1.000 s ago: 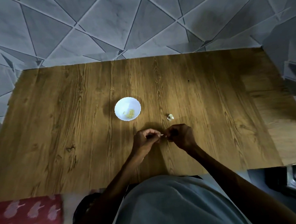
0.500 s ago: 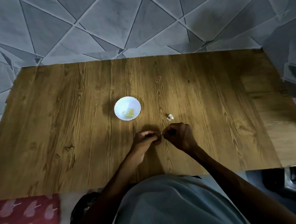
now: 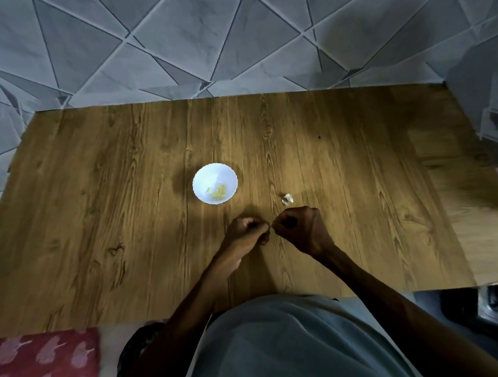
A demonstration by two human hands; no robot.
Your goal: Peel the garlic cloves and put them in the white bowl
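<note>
On the table (image 3: 112,211): the white bowl (image 3: 209,176) is set beyond the hands, with yellowish peeled pieces (image 3: 220,190) inside.
Left hand (image 3: 246,233): fingers curled, pinching a garlic clove (image 3: 270,225), which is largely hidden.
Right hand (image 3: 300,229): curled, pinching the same clove.
Pale scrap (image 3: 287,199): near the right hand, too small to be identified.

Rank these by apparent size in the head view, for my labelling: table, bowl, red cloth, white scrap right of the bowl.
1. table
2. red cloth, though cropped by the frame and nearer the camera
3. bowl
4. scrap

Right hand (image 3: 300,229) slightly nearer left hand (image 3: 246,235)
</note>
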